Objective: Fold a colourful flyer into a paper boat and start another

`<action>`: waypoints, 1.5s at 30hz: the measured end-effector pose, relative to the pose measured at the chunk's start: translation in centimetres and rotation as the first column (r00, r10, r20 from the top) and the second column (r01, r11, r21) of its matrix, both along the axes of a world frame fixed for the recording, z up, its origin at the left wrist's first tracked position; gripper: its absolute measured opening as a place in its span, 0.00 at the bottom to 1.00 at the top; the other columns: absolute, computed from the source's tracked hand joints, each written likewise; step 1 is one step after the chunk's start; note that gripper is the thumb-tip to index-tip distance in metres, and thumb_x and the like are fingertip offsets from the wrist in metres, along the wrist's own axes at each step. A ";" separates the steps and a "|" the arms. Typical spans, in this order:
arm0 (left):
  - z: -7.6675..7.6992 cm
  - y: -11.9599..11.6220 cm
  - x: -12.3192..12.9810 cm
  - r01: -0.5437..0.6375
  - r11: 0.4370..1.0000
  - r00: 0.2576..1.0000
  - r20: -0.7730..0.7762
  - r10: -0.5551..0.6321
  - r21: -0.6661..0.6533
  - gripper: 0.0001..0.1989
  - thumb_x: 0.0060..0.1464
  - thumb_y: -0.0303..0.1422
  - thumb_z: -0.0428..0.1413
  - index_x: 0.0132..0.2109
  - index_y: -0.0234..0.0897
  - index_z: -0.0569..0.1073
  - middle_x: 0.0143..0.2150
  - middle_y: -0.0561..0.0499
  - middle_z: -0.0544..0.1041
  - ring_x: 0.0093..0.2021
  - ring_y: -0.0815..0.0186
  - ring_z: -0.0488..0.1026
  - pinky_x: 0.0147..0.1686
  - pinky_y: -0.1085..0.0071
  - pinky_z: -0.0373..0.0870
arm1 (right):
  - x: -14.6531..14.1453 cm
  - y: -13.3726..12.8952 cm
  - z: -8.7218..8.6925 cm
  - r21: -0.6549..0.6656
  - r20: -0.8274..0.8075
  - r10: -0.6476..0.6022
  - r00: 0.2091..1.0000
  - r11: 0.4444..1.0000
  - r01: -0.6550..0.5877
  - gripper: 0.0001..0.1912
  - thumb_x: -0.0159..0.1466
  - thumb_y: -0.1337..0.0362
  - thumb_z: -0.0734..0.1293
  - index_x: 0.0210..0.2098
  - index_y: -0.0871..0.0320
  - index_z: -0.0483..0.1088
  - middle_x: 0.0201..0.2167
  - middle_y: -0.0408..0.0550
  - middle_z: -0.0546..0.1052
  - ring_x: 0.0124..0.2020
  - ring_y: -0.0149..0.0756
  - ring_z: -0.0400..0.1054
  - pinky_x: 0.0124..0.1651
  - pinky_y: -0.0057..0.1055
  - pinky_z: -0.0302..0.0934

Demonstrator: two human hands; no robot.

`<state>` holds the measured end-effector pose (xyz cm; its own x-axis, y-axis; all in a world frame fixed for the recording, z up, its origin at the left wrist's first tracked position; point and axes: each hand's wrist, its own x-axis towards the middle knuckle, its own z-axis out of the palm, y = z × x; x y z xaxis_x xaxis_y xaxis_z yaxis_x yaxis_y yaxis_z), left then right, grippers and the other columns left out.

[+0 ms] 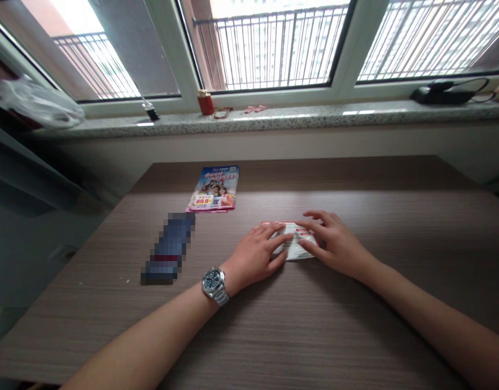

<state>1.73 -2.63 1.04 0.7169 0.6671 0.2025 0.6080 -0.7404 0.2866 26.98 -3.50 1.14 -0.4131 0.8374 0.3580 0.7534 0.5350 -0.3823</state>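
Observation:
A small white sheet of printed paper with a red border lies on the wooden table. My left hand, with a metal watch on the wrist, rests over the paper's left part, its fingers spread. At the paper's right edge is my right hand, fingers apart and curved, with fingertips over or on the sheet. Both hands hide parts of the paper. Whether the sheet is folded I cannot tell.
A stack of colourful flyers lies at the back left of the table. Nearer, a dark oblong thing is pixelated. On the stone windowsill are a red container, a plastic bag and a black object with a cable.

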 end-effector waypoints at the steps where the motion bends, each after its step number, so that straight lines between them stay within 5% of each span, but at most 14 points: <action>1: 0.0 0.0 0.0 0.001 1.000 1.000 0.003 -0.001 0.003 0.22 0.68 0.41 0.51 0.66 0.47 0.66 0.70 0.48 0.63 0.68 0.56 0.62 0.70 0.54 0.58 | -0.3 -0.3 -0.1 -0.010 0.013 0.013 1.000 1.000 -0.012 0.22 0.68 0.53 0.66 0.59 0.51 0.71 0.59 0.59 0.70 0.60 0.53 0.64 0.61 0.53 0.62; 15: 0.1 0.1 0.0 0.008 1.000 1.000 0.003 -0.008 -0.003 0.21 0.68 0.42 0.50 0.64 0.46 0.67 0.70 0.47 0.63 0.69 0.56 0.62 0.69 0.54 0.58 | -1.3 -0.9 -2.2 -0.055 0.069 -0.020 0.997 0.998 0.024 0.33 0.64 0.48 0.69 0.64 0.53 0.64 0.68 0.62 0.61 0.67 0.56 0.58 0.65 0.57 0.57; 45: -0.1 0.1 -0.2 0.004 0.999 1.000 -0.028 -0.006 -0.043 0.22 0.69 0.44 0.49 0.66 0.47 0.64 0.71 0.48 0.60 0.70 0.57 0.60 0.71 0.55 0.55 | 3.7 -1.6 -2.0 -0.193 0.087 0.085 0.993 0.979 -0.067 0.34 0.69 0.51 0.64 0.71 0.51 0.55 0.73 0.58 0.53 0.73 0.52 0.47 0.71 0.54 0.50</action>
<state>1.52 -2.50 0.92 0.7252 0.6712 0.1538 0.6125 -0.7308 0.3012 30.70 -5.08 -0.82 -0.5022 0.8512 0.1528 0.7508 0.5168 -0.4114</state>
